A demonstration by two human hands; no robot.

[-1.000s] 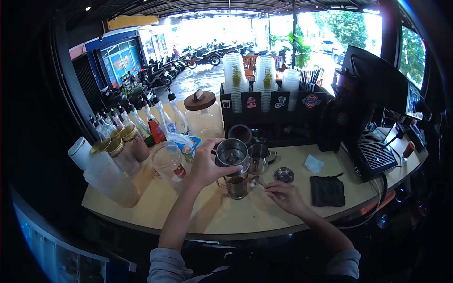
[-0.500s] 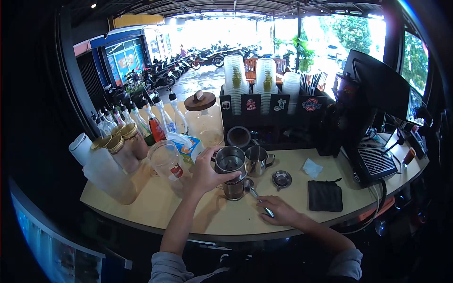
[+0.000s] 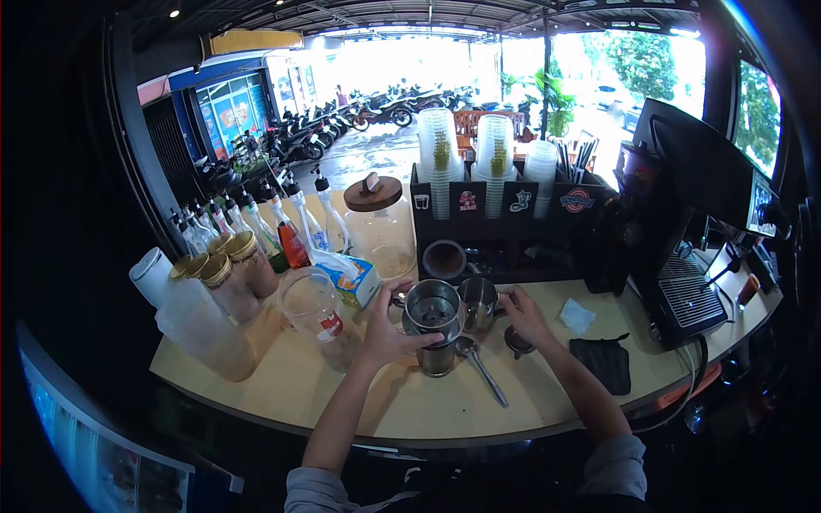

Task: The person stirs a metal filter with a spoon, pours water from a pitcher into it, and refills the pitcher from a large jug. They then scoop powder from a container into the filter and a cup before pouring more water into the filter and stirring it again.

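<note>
My left hand [image 3: 386, 335] is closed round the side of a metal drip coffee filter [image 3: 432, 306], its thumb across the front. Dark grounds seem to lie in the bottom of the filter. It sits on top of a small glass [image 3: 437, 362]. To its right stands a steel pitcher [image 3: 479, 301], and the fingers of my right hand [image 3: 524, 316] are closed at its handle. A round metal lid [image 3: 516, 342] lies partly hidden under that hand. In front of the pitcher, a spoon [image 3: 485, 373] rests on the counter.
A clear plastic jug [image 3: 315, 306], a tissue box [image 3: 357, 284] and several pump bottles [image 3: 291, 244] stand to the left. Behind are a wooden-lidded jar [image 3: 382, 231] and a black cup holder [image 3: 513, 202]. On the right are a dark cloth [image 3: 601, 365] and an espresso machine [image 3: 680, 291].
My right hand has let go of the spoon, leaving it on the counter, and moved up to the pitcher's handle. My left hand stays on the filter. The view has shifted slightly.
</note>
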